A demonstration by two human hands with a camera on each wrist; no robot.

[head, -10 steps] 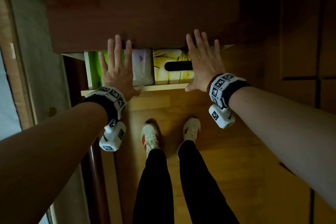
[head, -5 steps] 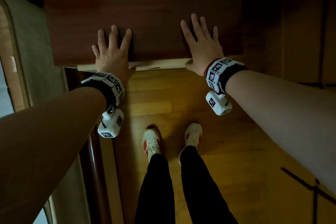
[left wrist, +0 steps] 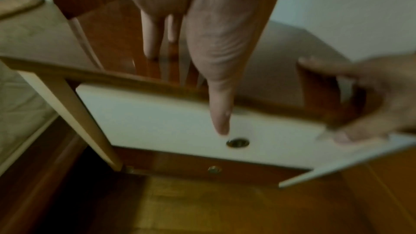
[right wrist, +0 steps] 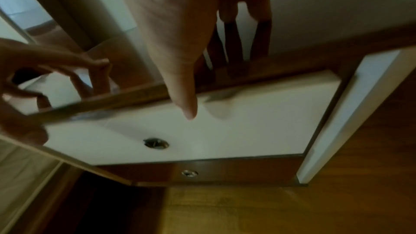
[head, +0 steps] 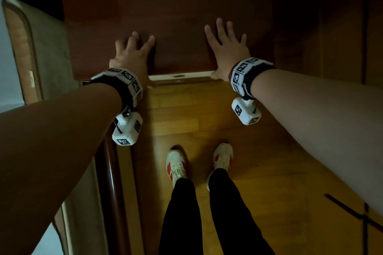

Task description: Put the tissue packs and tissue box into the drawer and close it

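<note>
A dark wooden nightstand [head: 165, 16] stands beside a bed [head: 47, 51], its white-fronted drawer [left wrist: 180, 127] pushed in flush. Both hands rest on its surface: the left hand [head: 130, 56] loosely arched, the right hand [head: 226, 49] flat, neither grasping anything.

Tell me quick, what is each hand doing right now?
Left hand: open, fingers loosely bent on the cabinet top, holding nothing.
Right hand: open, fingers spread flat on the cabinet top, holding nothing.
</note>
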